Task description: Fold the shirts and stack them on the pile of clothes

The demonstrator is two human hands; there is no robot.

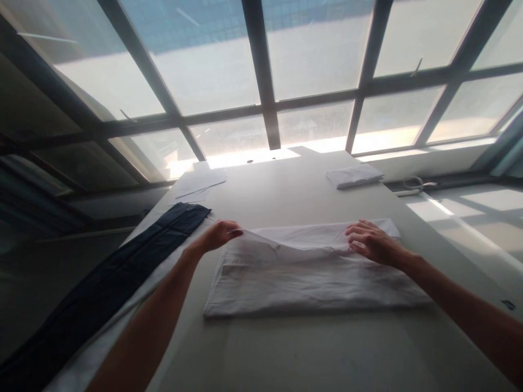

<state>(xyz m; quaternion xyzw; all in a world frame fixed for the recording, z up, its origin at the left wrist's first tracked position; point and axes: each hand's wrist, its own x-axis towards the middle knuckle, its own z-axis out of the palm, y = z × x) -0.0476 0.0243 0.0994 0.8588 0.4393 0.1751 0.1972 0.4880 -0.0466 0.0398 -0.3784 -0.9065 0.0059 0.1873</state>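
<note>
Clearly, the left hand (223, 234) has its grip clamped on a lifted edge of the white cloth (318, 288). Most of the cloth lies folded on the desk (286, 354), to the right of that grip. The right hand (370, 243) touches its far right part; whether that grip is closed, I cannot tell.

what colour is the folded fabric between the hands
Plain white folded fabric, seen best in the head view.
</note>
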